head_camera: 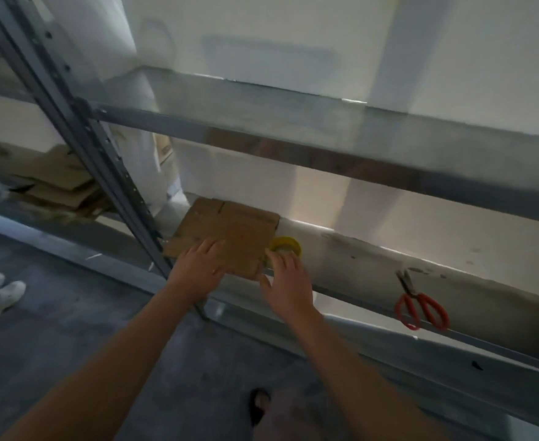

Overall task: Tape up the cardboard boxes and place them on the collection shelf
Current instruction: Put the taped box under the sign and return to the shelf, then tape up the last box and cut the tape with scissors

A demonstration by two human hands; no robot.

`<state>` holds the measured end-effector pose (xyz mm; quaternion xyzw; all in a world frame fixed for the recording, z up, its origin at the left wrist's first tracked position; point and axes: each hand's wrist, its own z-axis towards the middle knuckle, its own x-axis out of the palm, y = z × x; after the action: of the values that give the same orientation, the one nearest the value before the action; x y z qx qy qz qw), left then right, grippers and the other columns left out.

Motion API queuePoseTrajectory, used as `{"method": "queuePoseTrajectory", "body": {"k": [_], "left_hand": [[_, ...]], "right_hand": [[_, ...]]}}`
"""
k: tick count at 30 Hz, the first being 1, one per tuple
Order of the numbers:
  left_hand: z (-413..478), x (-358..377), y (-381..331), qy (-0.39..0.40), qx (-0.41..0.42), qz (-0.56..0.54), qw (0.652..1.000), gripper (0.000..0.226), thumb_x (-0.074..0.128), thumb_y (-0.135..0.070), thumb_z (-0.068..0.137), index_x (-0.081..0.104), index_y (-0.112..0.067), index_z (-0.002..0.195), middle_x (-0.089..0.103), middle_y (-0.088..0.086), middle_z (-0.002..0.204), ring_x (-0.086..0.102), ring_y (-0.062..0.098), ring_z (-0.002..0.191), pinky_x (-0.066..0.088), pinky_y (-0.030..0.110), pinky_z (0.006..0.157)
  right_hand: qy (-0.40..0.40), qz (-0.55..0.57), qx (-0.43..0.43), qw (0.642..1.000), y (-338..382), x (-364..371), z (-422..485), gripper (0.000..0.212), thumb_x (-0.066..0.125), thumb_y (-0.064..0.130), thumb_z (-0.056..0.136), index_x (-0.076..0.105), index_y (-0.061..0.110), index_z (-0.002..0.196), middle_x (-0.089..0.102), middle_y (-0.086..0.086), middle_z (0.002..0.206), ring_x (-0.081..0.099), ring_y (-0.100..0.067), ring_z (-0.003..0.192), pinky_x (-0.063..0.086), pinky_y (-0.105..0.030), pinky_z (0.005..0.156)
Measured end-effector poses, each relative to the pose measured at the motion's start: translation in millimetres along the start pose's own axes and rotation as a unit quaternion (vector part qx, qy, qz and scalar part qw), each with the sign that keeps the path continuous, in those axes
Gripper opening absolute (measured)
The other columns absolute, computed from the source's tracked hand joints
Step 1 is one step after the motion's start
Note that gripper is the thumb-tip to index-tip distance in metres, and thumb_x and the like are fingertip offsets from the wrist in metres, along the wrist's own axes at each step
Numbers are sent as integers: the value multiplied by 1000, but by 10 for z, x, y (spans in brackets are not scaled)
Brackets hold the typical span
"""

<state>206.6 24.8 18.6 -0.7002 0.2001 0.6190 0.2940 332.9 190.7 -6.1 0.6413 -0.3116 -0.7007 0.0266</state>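
The flattened cardboard box [230,233] is lying at the left end of the lower shelf [357,259]; I am judging it light, thin and apt to bend, so I am planning to take it by two opposite edges. My left hand [199,265] is resting on its near corner, fingers spread and gripping nothing. My right hand [289,281] is hovering open at its right edge, beside the yellow tape roll [285,245]; whether it is touching the roll I cannot tell.
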Motion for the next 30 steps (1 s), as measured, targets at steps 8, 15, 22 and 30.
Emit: {"method": "queuePoseTrajectory", "body": {"k": [8, 15, 22, 30], "left_hand": [[839, 336, 1357, 72, -61, -53, 994, 79, 11, -57, 79, 46, -17, 138, 43, 9, 143, 41, 32, 131, 35, 44, 106], [1268, 500, 1709, 126, -181, -213, 952, 82, 54, -68, 83, 23, -29, 149, 27, 11, 151, 36, 35, 133, 36, 47, 109], [1464, 520, 1909, 136, -145, -298, 934, 83, 69, -42, 84, 19, -32, 150, 33, 14, 140, 46, 32, 122, 43, 44, 102], [1234, 436, 2437, 120, -66, -381, 914, 81, 73, -22, 83, 26, -31, 148, 41, 4, 144, 45, 21, 128, 42, 43, 105]], "right_hand": [[33, 106, 105, 988, 412, 788, 1098, 66, 56, 38, 94, 28, 20, 151, 37, -6, 151, 34, -25, 139, 32, -39, 114], [31, 72, 258, 963, 456, 1003, 1449, 80, 58, 34, 95, 8, 16, 155, 12, -14, 160, 18, -31, 146, 31, -40, 113], [-5, 101, 351, 931, 662, 1149, 1620, 86, 65, 27, 90, 9, 20, 155, 9, -15, 160, 16, -35, 146, 24, -44, 117], [-22, 173, 379, 909, 793, 1268, 1398, 88, 82, 38, 73, 34, 32, 147, 42, -11, 145, 39, -33, 132, 37, -44, 109]]}}
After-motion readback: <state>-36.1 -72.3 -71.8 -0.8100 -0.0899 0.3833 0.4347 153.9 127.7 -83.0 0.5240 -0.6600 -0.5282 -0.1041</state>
